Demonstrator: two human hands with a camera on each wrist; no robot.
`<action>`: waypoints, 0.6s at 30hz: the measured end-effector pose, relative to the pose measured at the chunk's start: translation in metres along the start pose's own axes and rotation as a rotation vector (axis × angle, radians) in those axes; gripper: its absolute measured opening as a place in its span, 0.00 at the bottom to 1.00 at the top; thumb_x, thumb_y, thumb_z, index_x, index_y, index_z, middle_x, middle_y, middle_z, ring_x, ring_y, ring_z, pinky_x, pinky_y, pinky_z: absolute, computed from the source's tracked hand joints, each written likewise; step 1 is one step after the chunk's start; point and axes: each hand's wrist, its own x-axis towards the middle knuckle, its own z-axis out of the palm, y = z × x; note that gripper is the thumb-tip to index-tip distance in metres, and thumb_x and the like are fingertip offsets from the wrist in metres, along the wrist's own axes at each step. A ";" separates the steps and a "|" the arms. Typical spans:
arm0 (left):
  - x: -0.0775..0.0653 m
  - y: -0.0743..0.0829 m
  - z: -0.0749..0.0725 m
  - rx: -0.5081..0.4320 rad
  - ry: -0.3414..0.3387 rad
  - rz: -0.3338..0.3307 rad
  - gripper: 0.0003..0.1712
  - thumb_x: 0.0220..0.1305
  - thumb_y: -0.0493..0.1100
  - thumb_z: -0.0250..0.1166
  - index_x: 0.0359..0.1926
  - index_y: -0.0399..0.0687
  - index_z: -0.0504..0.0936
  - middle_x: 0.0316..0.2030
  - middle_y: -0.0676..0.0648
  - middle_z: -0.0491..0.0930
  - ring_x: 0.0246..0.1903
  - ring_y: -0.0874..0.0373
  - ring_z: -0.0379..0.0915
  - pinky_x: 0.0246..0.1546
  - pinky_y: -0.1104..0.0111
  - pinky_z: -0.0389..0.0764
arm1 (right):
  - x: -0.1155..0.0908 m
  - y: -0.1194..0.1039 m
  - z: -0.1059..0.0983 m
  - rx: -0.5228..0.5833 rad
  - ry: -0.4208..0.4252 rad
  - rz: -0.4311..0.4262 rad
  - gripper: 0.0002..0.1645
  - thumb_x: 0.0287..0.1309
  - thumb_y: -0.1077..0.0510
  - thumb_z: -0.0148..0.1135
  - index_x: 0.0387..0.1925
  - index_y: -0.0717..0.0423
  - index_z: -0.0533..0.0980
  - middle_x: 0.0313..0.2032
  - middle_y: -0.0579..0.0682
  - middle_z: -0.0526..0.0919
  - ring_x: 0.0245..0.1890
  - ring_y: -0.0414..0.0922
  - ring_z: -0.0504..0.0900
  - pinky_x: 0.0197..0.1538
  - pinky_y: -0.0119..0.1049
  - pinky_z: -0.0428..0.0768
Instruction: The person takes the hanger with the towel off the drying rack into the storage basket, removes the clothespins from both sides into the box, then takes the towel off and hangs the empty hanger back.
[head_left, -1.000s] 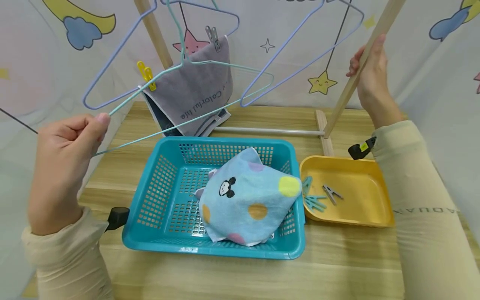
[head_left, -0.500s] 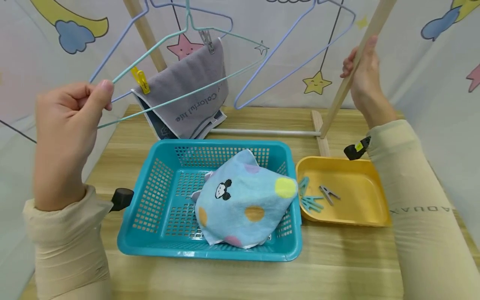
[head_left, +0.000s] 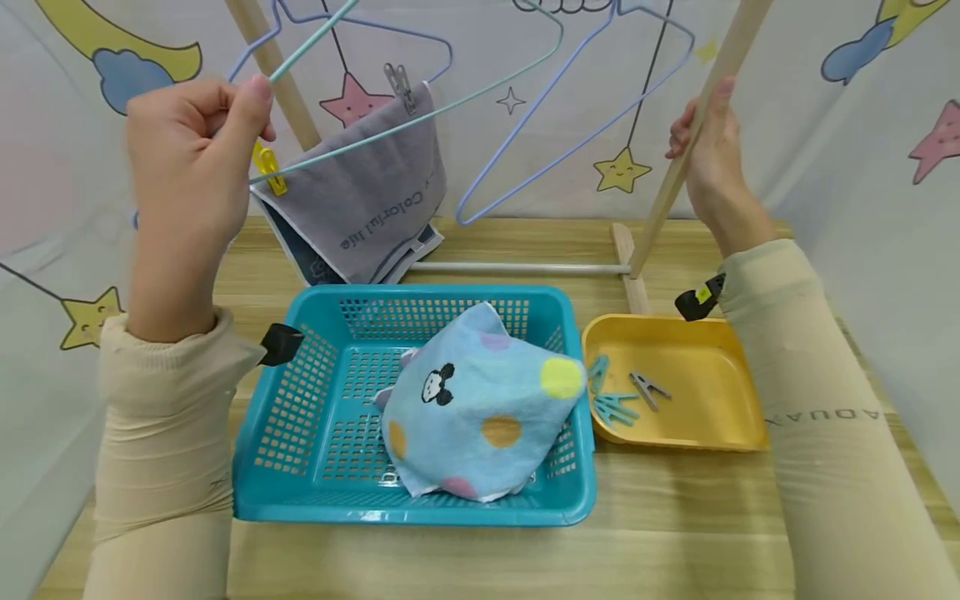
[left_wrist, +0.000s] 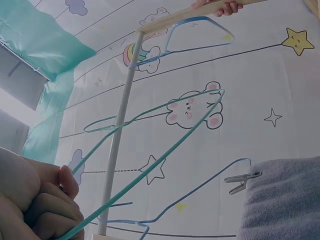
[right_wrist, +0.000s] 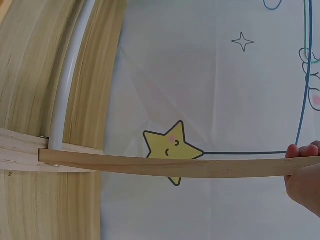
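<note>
As the left hand [head_left: 187,167] pinches the green hanger [head_left: 315,39], raised before the gray towel [head_left: 360,187], the right hand [head_left: 717,171] has its grip round the wooden post [right_wrist: 215,168]! Below, a spotted towel [head_left: 480,396] lies in the turquoise basket [head_left: 405,513].

In the head view, we identify a white sheet [head_left: 795,142] behind the wood-grain table [head_left: 525,562], continuing along its left and right sides. We note the following prints: a yellow moon [head_left: 97,33], a blue cloud [head_left: 131,79], a pink star [head_left: 356,102] and a yellow star [head_left: 622,172]. In the left wrist view, we find a bear [left_wrist: 190,106] print, a teal cloth [left_wrist: 72,52] at upper left and, beyond it, a bright band of light [left_wrist: 20,105].
</note>
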 end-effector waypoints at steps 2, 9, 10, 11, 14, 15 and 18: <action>0.002 0.001 0.005 -0.009 -0.007 0.011 0.16 0.59 0.52 0.56 0.19 0.51 0.77 0.07 0.55 0.57 0.11 0.61 0.48 0.13 0.71 0.46 | -0.001 0.000 0.001 -0.004 0.000 0.001 0.29 0.62 0.36 0.26 0.27 0.54 0.63 0.20 0.48 0.62 0.22 0.42 0.62 0.36 0.31 0.69; 0.004 -0.008 0.015 -0.015 -0.053 -0.001 0.17 0.60 0.52 0.56 0.19 0.50 0.76 0.06 0.55 0.55 0.09 0.62 0.47 0.11 0.70 0.45 | 0.001 0.000 0.004 -0.013 -0.011 0.006 0.29 0.62 0.36 0.26 0.27 0.53 0.63 0.20 0.48 0.62 0.22 0.42 0.62 0.36 0.30 0.69; 0.004 -0.010 0.016 -0.013 -0.060 -0.001 0.18 0.60 0.52 0.56 0.19 0.49 0.76 0.06 0.55 0.55 0.09 0.61 0.47 0.11 0.70 0.45 | 0.001 0.000 0.004 -0.016 -0.014 0.004 0.29 0.62 0.36 0.25 0.27 0.53 0.63 0.20 0.48 0.62 0.23 0.42 0.62 0.36 0.30 0.69; 0.004 -0.012 0.016 -0.006 -0.068 -0.008 0.18 0.60 0.53 0.55 0.19 0.48 0.76 0.07 0.55 0.55 0.10 0.61 0.47 0.11 0.69 0.45 | 0.001 0.000 0.005 -0.018 -0.015 0.004 0.29 0.62 0.36 0.25 0.27 0.53 0.63 0.20 0.48 0.62 0.23 0.42 0.62 0.36 0.30 0.69; 0.002 -0.015 0.018 0.022 -0.093 -0.030 0.19 0.60 0.55 0.55 0.20 0.49 0.76 0.07 0.55 0.55 0.11 0.61 0.47 0.12 0.68 0.45 | 0.001 -0.001 0.005 -0.032 -0.019 -0.001 0.29 0.62 0.36 0.25 0.27 0.53 0.62 0.20 0.48 0.62 0.23 0.42 0.62 0.36 0.30 0.69; 0.001 -0.015 0.018 0.025 -0.101 -0.032 0.18 0.60 0.55 0.54 0.20 0.50 0.76 0.07 0.54 0.54 0.11 0.60 0.47 0.12 0.68 0.45 | 0.000 -0.001 0.006 -0.035 -0.020 -0.005 0.29 0.62 0.37 0.25 0.27 0.53 0.62 0.20 0.48 0.62 0.23 0.42 0.62 0.36 0.30 0.69; -0.002 -0.013 0.020 0.020 -0.108 -0.027 0.18 0.61 0.53 0.54 0.18 0.52 0.74 0.06 0.55 0.53 0.09 0.61 0.47 0.11 0.68 0.44 | 0.000 -0.001 0.006 -0.037 -0.023 -0.010 0.28 0.62 0.37 0.24 0.27 0.53 0.62 0.21 0.48 0.62 0.23 0.42 0.61 0.37 0.30 0.69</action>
